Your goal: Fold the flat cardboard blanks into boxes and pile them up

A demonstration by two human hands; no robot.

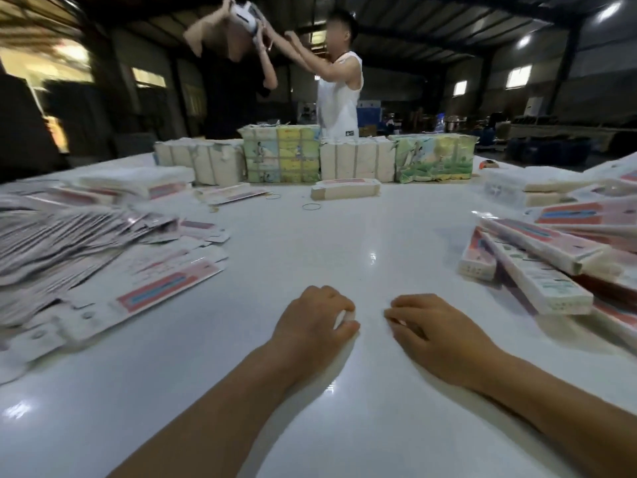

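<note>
My left hand (pixel 315 317) rests on the white surface (pixel 310 243), its grip curled loosely; something small and pale shows between the fingers, but I cannot tell if I pinch it. My right hand (pixel 436 327) lies just beside the left hand, also on the surface, its grip curled loosely and holding nothing that I can see. The flat cardboard blanks (pixel 89 257) lie in a spread heap to the left of my left hand, well apart from it. The folded boxes (pixel 537 267) are piled to the right of my right hand. One more folded box (pixel 345 189) lies alone far beyond my hands, near some tied bundles (pixel 310 157). Behind the bundles stand two persons (pixel 339 84) with raised arms.
</note>
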